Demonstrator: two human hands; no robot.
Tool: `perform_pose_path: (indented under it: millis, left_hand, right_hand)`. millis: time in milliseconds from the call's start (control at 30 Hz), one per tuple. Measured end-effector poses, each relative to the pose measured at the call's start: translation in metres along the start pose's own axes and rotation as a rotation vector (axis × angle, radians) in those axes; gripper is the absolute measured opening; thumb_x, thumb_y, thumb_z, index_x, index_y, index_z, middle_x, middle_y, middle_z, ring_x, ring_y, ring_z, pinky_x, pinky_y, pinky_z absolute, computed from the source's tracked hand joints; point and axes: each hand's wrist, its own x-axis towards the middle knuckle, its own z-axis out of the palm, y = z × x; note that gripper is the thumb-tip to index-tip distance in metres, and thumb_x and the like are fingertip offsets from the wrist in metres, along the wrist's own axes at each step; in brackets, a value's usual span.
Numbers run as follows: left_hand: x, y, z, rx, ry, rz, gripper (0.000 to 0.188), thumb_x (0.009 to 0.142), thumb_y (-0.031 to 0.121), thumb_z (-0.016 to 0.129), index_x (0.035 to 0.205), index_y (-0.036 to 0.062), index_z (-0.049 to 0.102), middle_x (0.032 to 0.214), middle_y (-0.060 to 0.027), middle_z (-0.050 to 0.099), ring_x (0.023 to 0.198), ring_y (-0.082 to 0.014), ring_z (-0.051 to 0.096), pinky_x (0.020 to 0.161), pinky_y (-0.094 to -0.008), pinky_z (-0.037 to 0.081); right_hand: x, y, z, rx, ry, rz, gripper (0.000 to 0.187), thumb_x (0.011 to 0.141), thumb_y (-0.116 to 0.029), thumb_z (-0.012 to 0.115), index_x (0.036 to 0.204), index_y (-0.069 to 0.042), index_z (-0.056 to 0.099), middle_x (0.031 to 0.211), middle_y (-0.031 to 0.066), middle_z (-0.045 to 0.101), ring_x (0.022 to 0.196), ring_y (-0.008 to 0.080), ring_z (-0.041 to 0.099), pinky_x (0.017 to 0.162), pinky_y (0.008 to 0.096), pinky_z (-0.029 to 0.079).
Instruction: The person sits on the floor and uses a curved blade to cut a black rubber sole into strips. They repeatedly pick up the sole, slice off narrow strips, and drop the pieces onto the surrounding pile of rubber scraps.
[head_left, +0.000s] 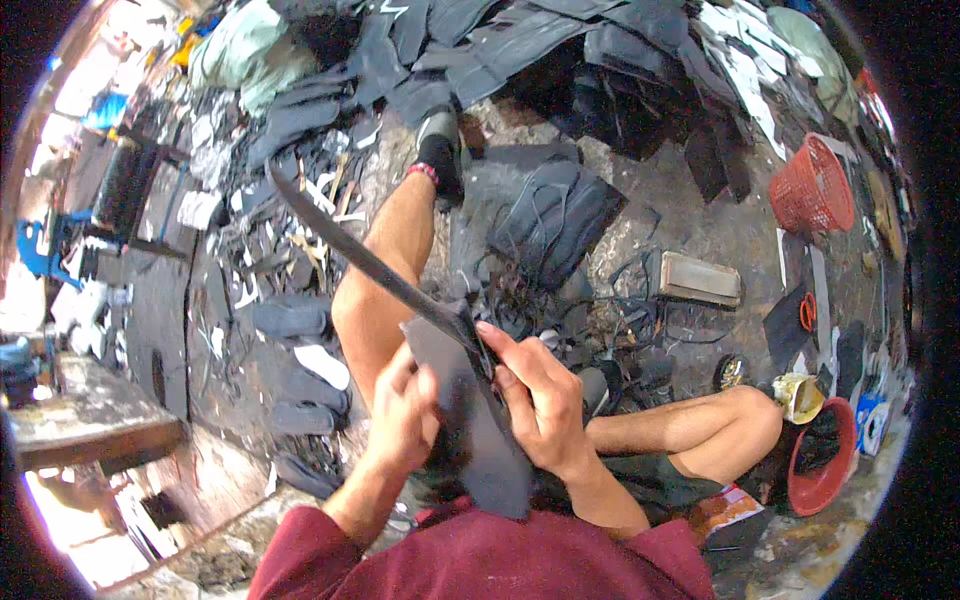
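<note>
Over my lap lies a dark grey, sole-shaped sheet (488,450), one end near my chest. A long, dark, curved strip (345,243) runs from its upper end up to the left, over my bent leg. My right hand (540,395) is closed, thumb and fingers pinching the sheet's right edge where the strip meets it. Whether it also holds a small tool there is hidden. My left hand (405,415) is at the sheet's left edge with its fingers curled, slightly blurred, so its grip is unclear.
Dark cut pieces (550,215) and scraps cover the floor ahead. To the right are a pale rectangular block (700,278), red-handled scissors (808,312), a red basket (812,187) and a red bucket (850,450). A wooden bench (95,430) stands left.
</note>
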Motion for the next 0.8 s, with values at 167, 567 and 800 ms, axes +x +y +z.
perform_pose_path:
  millis: [167, 567, 800]
  left_hand:
    - [-0.005, 0.0, -0.017, 0.021, -0.118, -0.244, 0.032, 0.092, 0.025, 0.07, 0.115, 0.0041, 0.063, 0.102, -0.0038, 0.069, 0.089, -0.0131, 0.066, 0.08, -0.0301, 0.055]
    - [-0.022, 0.004, -0.006, 0.127, -0.18, -0.298, 0.034, 0.091, 0.025, 0.073, 0.114, 0.0013, 0.065, 0.1, -0.0064, 0.07, 0.089, -0.0124, 0.065, 0.081, -0.0301, 0.053]
    - [-0.032, 0.008, 0.012, 0.34, -0.397, -0.259, 0.022, 0.089, 0.01, 0.075, 0.109, 0.0006, 0.07, 0.096, -0.0036, 0.072, 0.09, -0.0109, 0.064, 0.081, -0.0266, 0.051]
  right_hand:
    - [-0.06, 0.008, -0.019, 0.216, -0.024, 0.149, 0.045, 0.09, -0.001, 0.057, 0.134, -0.006, 0.058, 0.084, 0.0123, 0.059, 0.072, 0.0281, 0.058, 0.068, 0.0356, 0.048]
    - [-0.13, 0.038, -0.053, -0.2, 0.018, -0.006, 0.044, 0.079, -0.004, 0.067, 0.123, -0.012, 0.067, 0.082, 0.0119, 0.061, 0.067, 0.0292, 0.059, 0.061, 0.0391, 0.049]
    - [-0.055, -0.006, -0.118, -0.327, -0.338, -0.042, 0.049, 0.085, -0.017, 0.07, 0.132, -0.027, 0.063, 0.07, 0.003, 0.054, 0.056, 0.024, 0.057, 0.052, 0.0368, 0.049]
